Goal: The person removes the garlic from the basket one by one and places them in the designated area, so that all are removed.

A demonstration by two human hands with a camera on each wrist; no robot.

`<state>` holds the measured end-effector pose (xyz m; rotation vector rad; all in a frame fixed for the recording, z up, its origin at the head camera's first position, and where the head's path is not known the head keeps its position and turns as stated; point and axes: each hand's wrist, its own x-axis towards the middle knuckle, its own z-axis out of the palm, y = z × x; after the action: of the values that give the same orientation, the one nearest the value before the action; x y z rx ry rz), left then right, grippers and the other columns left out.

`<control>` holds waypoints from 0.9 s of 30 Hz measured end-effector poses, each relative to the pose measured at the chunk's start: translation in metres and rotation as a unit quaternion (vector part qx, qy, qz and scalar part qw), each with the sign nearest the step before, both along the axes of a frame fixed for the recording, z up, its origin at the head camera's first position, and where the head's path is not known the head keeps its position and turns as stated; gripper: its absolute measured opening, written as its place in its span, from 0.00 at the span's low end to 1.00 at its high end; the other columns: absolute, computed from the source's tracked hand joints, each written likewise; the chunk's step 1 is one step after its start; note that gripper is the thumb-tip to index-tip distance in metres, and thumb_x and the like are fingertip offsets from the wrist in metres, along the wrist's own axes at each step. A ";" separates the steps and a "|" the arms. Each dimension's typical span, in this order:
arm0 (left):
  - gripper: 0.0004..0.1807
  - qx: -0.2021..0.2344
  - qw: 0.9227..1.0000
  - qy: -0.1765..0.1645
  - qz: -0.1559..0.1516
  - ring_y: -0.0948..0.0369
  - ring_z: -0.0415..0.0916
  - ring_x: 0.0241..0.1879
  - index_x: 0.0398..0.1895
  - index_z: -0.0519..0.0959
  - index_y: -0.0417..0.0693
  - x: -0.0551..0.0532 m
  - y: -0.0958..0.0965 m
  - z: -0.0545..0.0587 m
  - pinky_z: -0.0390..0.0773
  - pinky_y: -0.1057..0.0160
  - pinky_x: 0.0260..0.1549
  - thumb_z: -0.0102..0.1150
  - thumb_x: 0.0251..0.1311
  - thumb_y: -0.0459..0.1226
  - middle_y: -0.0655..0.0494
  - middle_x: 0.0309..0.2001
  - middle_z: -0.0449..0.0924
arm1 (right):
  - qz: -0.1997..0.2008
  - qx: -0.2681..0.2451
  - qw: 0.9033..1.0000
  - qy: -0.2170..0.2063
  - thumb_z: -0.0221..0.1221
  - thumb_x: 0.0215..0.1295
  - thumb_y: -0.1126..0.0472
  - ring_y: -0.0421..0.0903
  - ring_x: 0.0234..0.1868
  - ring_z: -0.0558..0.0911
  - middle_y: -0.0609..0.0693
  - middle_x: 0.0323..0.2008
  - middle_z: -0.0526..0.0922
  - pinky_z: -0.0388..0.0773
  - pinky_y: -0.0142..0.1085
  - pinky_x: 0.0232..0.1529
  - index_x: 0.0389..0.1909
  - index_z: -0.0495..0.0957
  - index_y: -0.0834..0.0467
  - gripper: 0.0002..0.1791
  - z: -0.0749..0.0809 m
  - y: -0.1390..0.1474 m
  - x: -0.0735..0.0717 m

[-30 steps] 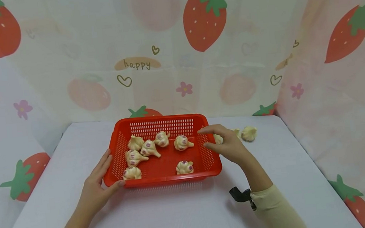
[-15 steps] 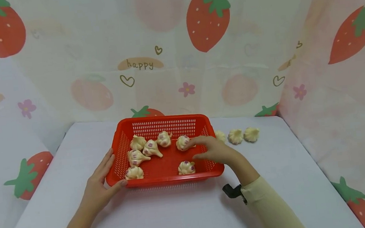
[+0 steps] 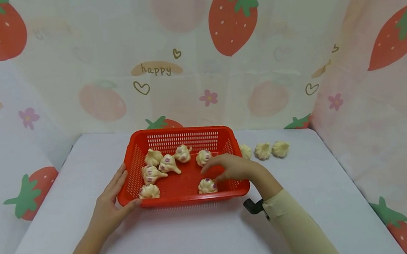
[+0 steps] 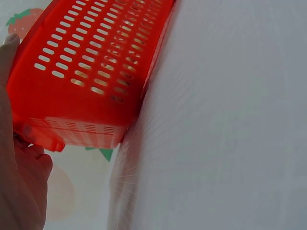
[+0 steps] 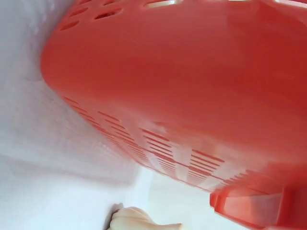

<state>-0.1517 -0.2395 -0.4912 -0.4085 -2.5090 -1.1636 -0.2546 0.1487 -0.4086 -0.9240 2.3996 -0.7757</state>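
A red plastic basket (image 3: 188, 199) stands on the white table with several garlic bulbs inside. My left hand (image 3: 105, 212) holds the basket's left front corner, thumb at the front rim and fingers along the left side; the left wrist view shows the hand (image 4: 24, 182) against the rim. My right hand (image 3: 232, 167) reaches over the right side into the basket, fingers bent and spread. Its fingertips are near one garlic bulb (image 3: 207, 186) at the front and another garlic bulb (image 3: 203, 157) behind; no grip on either shows. The right wrist view shows mainly the basket's outer wall (image 5: 168, 81).
Right of the basket, a row of garlic bulbs (image 3: 262, 151) lies on the table (image 3: 326, 197). More bulbs, such as one garlic bulb (image 3: 169, 164), cluster in the basket's left half. A strawberry-print cloth (image 3: 197, 55) hangs behind and at the sides.
My right hand has moved left and down from the basket's right rim to between the two right-hand garlic bulbs. The left hand stays at the basket's corner.
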 end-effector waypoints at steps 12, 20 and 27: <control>0.53 0.001 1.000 0.000 0.004 0.61 0.51 0.80 0.80 0.59 0.50 0.001 0.001 0.000 0.56 0.86 0.59 0.79 0.53 0.43 0.61 0.81 0.54 | 0.009 0.058 0.998 -0.009 0.70 0.64 0.58 0.47 0.65 0.76 0.38 0.55 0.84 0.79 0.44 0.62 0.56 0.85 0.39 0.20 -0.007 -0.011 -0.005; 0.52 0.011 1.000 0.013 0.000 0.63 0.51 0.80 0.79 0.61 0.47 0.003 -0.001 0.001 0.55 0.87 0.61 0.79 0.52 0.41 0.57 0.81 0.56 | 0.020 0.060 0.998 -0.020 0.71 0.62 0.55 0.42 0.61 0.76 0.33 0.52 0.83 0.81 0.39 0.59 0.54 0.85 0.37 0.19 -0.014 -0.022 -0.009; 0.52 0.012 1.000 0.025 -0.004 0.72 0.49 0.79 0.79 0.61 0.48 0.000 0.000 -0.002 0.54 0.87 0.62 0.80 0.51 0.40 0.57 0.81 0.57 | 0.043 0.043 0.998 -0.025 0.70 0.64 0.54 0.43 0.60 0.77 0.32 0.53 0.82 0.79 0.40 0.61 0.56 0.84 0.37 0.20 -0.023 -0.032 -0.014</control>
<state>-0.1513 -0.2399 -0.4928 -0.4365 -2.4518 -1.1701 -0.2687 0.1172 -0.4320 -0.9561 2.3148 -0.6512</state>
